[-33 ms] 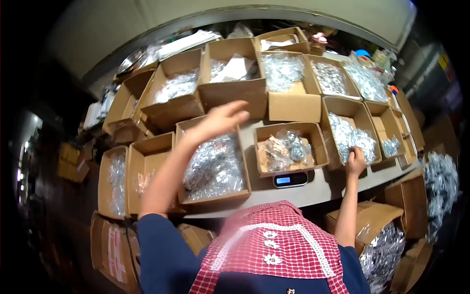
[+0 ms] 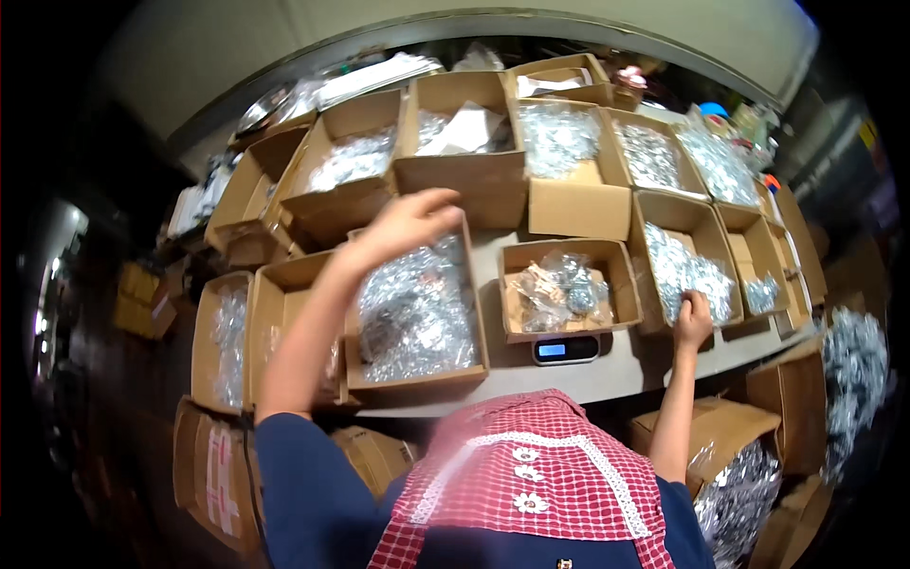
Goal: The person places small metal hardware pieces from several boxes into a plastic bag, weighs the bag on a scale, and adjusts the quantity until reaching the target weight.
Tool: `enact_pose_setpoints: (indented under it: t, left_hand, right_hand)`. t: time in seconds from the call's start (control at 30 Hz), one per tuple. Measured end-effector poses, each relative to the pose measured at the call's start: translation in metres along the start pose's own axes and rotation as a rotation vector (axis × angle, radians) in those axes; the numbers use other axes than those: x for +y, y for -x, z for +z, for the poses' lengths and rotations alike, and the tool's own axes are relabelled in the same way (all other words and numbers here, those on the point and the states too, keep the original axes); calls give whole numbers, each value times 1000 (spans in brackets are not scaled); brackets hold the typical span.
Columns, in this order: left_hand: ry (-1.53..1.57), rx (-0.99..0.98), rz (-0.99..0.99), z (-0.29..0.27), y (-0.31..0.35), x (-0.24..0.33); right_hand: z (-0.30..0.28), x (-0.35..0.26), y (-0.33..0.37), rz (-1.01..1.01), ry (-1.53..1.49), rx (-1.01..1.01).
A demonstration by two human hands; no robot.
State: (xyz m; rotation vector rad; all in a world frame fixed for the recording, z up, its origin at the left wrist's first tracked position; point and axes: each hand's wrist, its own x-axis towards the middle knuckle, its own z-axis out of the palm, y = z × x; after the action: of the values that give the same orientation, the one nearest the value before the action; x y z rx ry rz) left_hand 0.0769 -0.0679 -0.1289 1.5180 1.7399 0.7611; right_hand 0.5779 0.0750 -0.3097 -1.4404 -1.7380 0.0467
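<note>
Currently, right hand (image 2: 693,324) bunched at near edge of silvery packets (image 2: 681,266), grip unclear; left hand (image 2: 414,226) loosely spread, seemingly empty, above large carton (image 2: 417,383).

The left grip (image 2: 412,226) has swung to the left: its fingertips (image 2: 445,197), which stretched past the right wall of the large front box (image 2: 478,332), now lie about level with that wall. The left forearm (image 2: 318,318) has gone the same way, so pieces (image 2: 332,365) in the neighbouring box (image 2: 289,284) now show on its right side. The left sleeve (image 2: 313,474) has shifted left too. The right grip (image 2: 694,321) has come slightly nearer the body, uncovering more silver packets (image 2: 700,277) ahead of it. The view has turned slightly, sliding the boxes rightward.
</note>
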Motion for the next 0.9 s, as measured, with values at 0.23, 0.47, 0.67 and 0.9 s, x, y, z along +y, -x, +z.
enact_pose_setpoints:
  t: [0.23, 0.47, 0.67, 0.9]
  left_hand:
    - [156, 660, -563, -182, 212, -70]
    - [-286, 1034, -1148, -133, 512, -173]
    - [-417, 435, -1399, 36, 592, -243]
    - [-228, 582, -1410, 38, 622, -275]
  right_hand:
    - [3, 33, 5, -96, -107, -130]
    - [3, 83, -1, -125, -120, -312]
    - [7, 99, -9, -192, 7, -378]
    - [-40, 96, -1, -503, 11, -482]
